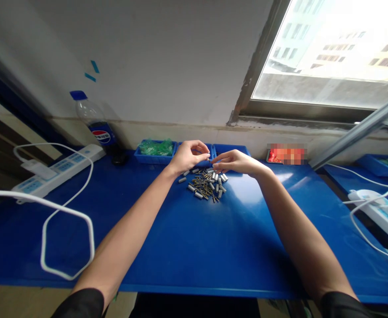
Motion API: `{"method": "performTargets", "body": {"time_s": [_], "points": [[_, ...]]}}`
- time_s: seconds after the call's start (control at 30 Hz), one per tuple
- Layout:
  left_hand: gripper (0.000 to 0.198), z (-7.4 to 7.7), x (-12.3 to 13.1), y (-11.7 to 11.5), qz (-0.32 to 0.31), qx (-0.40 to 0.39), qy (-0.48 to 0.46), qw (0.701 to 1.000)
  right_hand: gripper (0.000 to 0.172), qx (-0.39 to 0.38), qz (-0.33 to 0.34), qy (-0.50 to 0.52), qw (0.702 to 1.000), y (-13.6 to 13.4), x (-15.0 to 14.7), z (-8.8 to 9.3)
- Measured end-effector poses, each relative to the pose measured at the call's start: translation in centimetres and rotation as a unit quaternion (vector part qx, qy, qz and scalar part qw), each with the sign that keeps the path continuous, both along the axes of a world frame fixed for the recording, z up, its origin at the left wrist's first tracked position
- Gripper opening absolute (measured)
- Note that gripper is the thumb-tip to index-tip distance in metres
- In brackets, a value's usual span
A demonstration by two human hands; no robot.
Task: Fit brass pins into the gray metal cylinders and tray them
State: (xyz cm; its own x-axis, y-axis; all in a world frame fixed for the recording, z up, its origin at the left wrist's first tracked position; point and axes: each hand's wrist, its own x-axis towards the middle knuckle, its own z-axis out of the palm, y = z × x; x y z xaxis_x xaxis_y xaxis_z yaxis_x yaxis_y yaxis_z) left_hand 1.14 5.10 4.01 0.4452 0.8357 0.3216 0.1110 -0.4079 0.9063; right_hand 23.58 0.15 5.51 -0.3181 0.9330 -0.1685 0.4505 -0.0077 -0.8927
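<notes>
A heap of small grey sleeves and thin dark pins [207,184] lies on the blue table [194,247] near its far side. My left hand [189,157] hovers just above the heap's left end, thumb and fingers pinched on one small grey sleeve. My right hand [235,162] is over the heap's right end, fingers curled and pinched together on a tiny part I cannot make out. The two sets of fingertips nearly meet above the heap.
Blue trays [227,149] line the wall; the left tray [156,148] holds green parts. A cola bottle [96,123] stands at the back left beside a white power strip [58,170] and looping cable [64,212]. More cable and a second strip [379,207] lie right.
</notes>
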Motion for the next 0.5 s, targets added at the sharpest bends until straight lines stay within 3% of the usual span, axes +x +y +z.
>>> {"method": "performTargets", "body": {"time_s": [0.27,0.5], "points": [[0.027,0.4,-0.3,-0.2,-0.011,-0.019,-0.012,1.000,0.043,-0.013,-0.059,0.152,0.987,0.5,-0.4,-1.2],[0.028,-0.2,-0.3,0.2,-0.021,-0.010,0.015,1.000,0.047,0.007,-0.080,0.163,0.983,0.6,-0.1,-1.2]]}}
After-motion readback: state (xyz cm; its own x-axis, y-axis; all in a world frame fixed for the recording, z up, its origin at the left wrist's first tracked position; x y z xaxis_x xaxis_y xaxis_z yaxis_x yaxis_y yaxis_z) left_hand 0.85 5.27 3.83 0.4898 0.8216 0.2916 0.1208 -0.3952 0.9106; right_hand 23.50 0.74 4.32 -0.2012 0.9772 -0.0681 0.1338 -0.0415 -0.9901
